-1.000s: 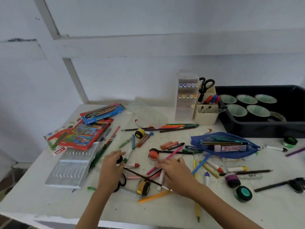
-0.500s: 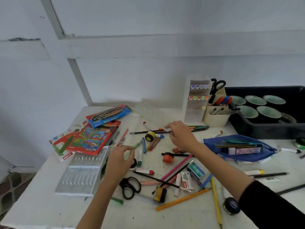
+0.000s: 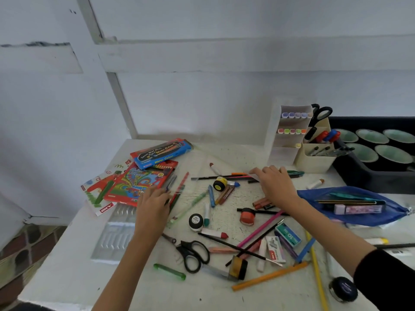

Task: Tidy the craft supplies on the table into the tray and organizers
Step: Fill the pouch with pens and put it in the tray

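Loose pens, pencils, crayons and small paint pots litter the white table (image 3: 67,265). A clear plastic sleeve (image 3: 197,171) lies over the mess between my hands. My left hand (image 3: 155,203) rests its straight fingers on the sleeve's left edge, beside the red colour-pencil box (image 3: 139,182). My right hand (image 3: 274,182) pinches the sleeve's right corner, above a row of pencils (image 3: 224,176). The white marker organizer (image 3: 289,151), the cream pen cup (image 3: 314,162) and the black tray (image 3: 370,182) stand at the back right.
Black scissors (image 3: 193,254) and an orange pencil (image 3: 269,276) lie near the front edge. A blue mesh pouch (image 3: 359,218) lies on the right. A blue watercolour box (image 3: 161,153) sits at the back left, a clear moulded insert (image 3: 114,234) on the left. Several bowls fill the tray.
My right hand has left the front pile and reached back to the pencils near the organizer. My left hand has moved back and left toward the colour-pencil box. The camera has come closer.
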